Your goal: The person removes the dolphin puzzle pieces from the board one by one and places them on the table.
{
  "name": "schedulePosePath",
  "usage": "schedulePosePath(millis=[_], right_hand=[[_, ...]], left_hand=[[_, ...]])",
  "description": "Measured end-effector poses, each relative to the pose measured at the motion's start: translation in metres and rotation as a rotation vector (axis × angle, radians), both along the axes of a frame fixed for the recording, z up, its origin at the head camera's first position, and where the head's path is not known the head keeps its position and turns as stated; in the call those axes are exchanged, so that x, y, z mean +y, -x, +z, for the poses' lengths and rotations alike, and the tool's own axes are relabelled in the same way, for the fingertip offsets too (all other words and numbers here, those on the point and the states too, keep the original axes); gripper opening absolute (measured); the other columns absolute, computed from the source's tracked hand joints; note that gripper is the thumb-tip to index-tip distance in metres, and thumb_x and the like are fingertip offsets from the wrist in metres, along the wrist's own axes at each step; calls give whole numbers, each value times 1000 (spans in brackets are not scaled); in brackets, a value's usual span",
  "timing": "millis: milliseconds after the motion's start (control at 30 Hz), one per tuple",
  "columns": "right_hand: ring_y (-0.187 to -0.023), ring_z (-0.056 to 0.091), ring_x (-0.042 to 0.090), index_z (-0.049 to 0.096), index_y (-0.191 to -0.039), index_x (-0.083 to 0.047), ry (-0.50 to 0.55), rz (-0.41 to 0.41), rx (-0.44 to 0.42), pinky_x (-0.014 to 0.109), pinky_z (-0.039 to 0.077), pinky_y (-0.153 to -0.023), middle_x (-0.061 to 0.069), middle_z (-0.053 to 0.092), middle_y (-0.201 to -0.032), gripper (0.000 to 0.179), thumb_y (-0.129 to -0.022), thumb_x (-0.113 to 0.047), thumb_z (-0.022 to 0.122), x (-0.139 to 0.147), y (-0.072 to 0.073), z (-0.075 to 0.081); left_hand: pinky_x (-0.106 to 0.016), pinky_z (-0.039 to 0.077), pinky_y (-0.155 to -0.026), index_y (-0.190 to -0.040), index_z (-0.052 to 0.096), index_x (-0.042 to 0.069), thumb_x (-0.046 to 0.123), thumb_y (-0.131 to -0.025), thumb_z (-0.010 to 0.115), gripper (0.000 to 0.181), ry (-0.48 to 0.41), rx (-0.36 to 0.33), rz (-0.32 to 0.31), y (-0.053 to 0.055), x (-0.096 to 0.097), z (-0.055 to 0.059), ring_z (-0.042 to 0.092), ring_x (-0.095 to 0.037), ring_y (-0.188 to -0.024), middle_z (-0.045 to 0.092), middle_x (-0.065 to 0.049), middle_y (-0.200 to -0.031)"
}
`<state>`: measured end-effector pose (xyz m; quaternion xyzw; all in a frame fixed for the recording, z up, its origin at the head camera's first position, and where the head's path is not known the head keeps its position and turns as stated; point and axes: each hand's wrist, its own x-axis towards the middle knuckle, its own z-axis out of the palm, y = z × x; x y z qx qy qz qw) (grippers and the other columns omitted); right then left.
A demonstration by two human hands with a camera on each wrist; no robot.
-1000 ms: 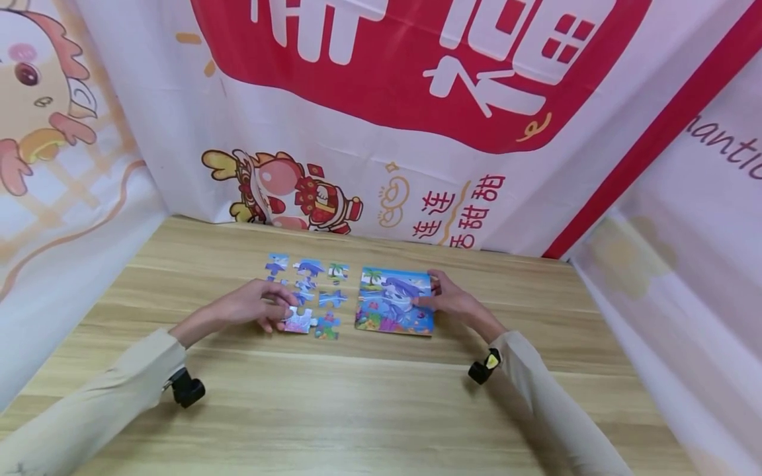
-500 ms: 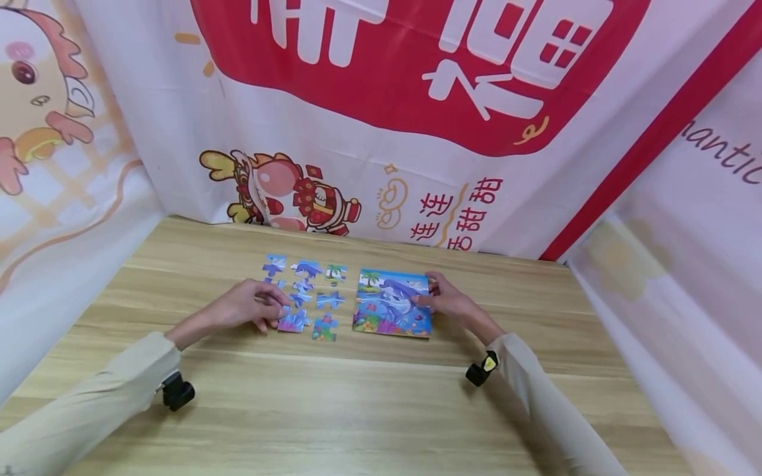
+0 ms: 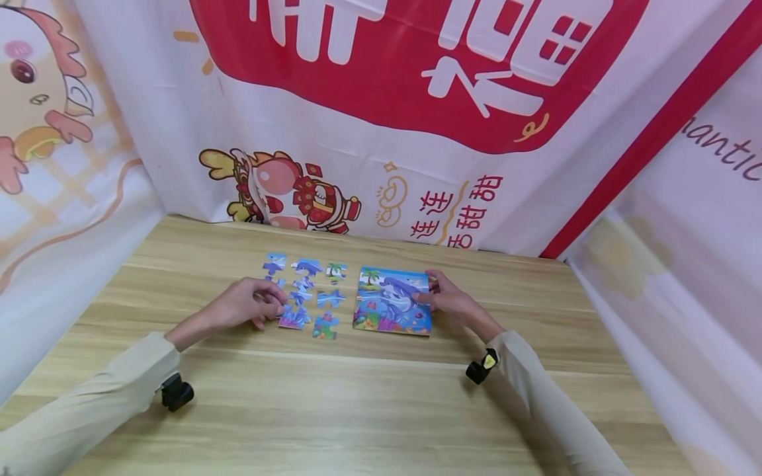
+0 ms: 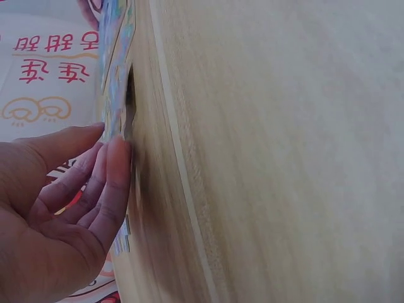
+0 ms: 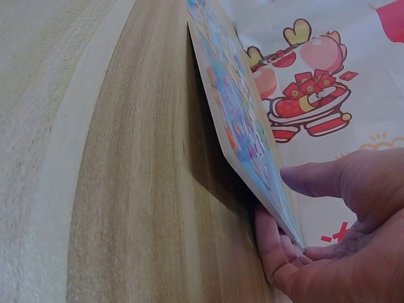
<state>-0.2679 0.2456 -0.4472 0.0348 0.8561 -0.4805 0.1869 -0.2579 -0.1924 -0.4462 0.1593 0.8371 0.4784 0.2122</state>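
Note:
My left hand [image 3: 247,304] pinches a puzzle piece [image 3: 292,319] with purple coral at its left edge, thumb above and fingers below in the left wrist view. That piece sits at the front of several separate dolphin puzzle pieces, just below a blue piece [image 3: 300,297]. A coral-and-green corner piece [image 3: 325,326] lies to its right. My right hand [image 3: 450,299] grips the right edge of a square dolphin picture board [image 3: 389,311]. In the right wrist view the thumb is over the board [image 5: 237,113] and the fingers are under it, that edge raised off the wood.
The wooden table [image 3: 333,410] spreads out in front of the pieces. A white cloth backdrop [image 3: 357,152] with red print rises behind, and more cloth [image 3: 673,317] closes in the right side. A small black camera [image 3: 176,392] hangs at the left wrist.
The coral piece in my left hand has gone from tilted and shiny to lying flatter, its tabs close to the piece above. My right hand keeps its hold on the board.

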Motion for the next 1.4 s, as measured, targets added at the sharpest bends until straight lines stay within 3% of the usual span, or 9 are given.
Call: schedulePosePath(millis=[367, 533, 700, 967, 1233, 1400], right_hand=[[-116, 48, 31, 21, -163, -6, 3, -16, 11, 32, 53, -87, 22, 42, -138, 76, -104, -18, 65, 2, 0, -1], [-104, 53, 27, 25, -161, 0, 21, -39, 36, 34, 56, -83, 22, 45, -127, 60, -108, -8, 52, 1, 1, -2], [-89, 57, 20, 29, -157, 6, 115, -112, 36, 34, 60, -79, 19, 49, -119, 54, -106, 4, 46, 1, 5, -2], [-101, 57, 22, 35, -156, 1, 179, -163, -3, 35, 61, -80, 20, 50, -129, 53, -105, 5, 48, 7, 9, 4], [-91, 63, 19, 38, -157, -5, 273, -176, -87, 30, 61, -72, 21, 54, -140, 57, -104, 3, 54, 13, 12, 5], [-85, 68, 18, 41, -157, -7, 335, -192, -118, 31, 62, -72, 14, 65, -125, 58, -102, 3, 58, 16, 14, 5]], left_hand=[[-33, 61, -64, -123, 65, -6, 9, -101, 68, 27, 24, 38, 19, -6, 2, 6, 66, -24, -84, 67, -18, -109], [-32, 61, -66, -122, 66, -4, 10, -101, 67, 25, 43, 68, 37, -7, 4, 7, 66, -25, -84, 67, -16, -108], [-33, 61, -66, -120, 66, -4, 9, -102, 65, 23, 51, 105, 48, -9, 8, 7, 66, -26, -84, 67, -17, -107], [-33, 59, -63, -119, 68, 0, 13, -103, 64, 21, 75, 190, 67, -7, 21, 11, 65, -26, -82, 66, -15, -109], [-31, 54, -80, -113, 71, 2, 12, -102, 65, 16, 105, 284, 56, -2, 41, 15, 63, -23, -95, 70, -11, -107], [-34, 56, -81, -110, 72, 2, 10, -102, 64, 14, 97, 311, 38, 2, 57, 15, 65, -21, -91, 71, -10, -103]])
